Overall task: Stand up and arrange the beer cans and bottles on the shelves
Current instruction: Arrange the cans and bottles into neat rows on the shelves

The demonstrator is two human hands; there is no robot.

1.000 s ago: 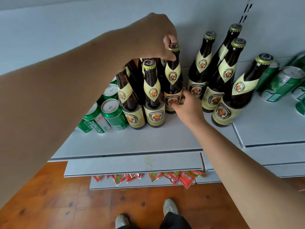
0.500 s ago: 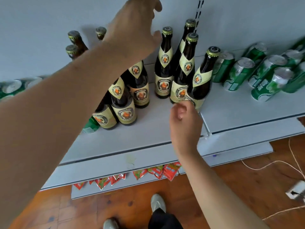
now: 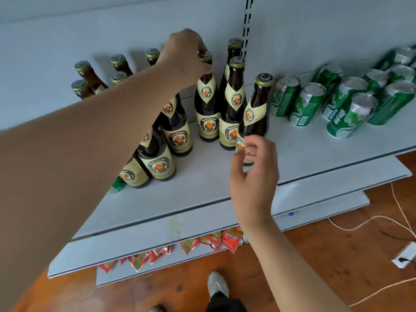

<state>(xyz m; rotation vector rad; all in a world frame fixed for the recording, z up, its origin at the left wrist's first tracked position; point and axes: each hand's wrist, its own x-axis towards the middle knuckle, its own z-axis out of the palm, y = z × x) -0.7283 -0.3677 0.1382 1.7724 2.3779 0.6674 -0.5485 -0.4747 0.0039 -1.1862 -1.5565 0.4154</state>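
Observation:
Several brown beer bottles with cream labels stand on the grey shelf (image 3: 202, 190). My left hand (image 3: 184, 55) reaches over them and grips the cap of an upright bottle (image 3: 206, 109) in the middle group. Beside it stand two more bottles (image 3: 234, 102), and a fourth bottle (image 3: 257, 113) stands nearest the front. My right hand (image 3: 253, 176) hovers in front of that front bottle's base with loosely curled fingers and hides its lower label; I cannot tell whether it touches. Green beer cans (image 3: 308, 104) stand to the right on the same shelf.
More bottles (image 3: 155, 154) stand under my left forearm, with bottle tops (image 3: 117, 61) behind it. A slotted upright (image 3: 247, 21) runs up the back wall. Red snack packets (image 3: 225, 240) hang below the shelf. White cables (image 3: 371, 219) and a power strip (image 3: 405, 257) lie on the wooden floor.
My left hand came down from the open air onto a bottle's cap. My right hand moved right, toward the front bottle's base. The view shifted right, showing more cans.

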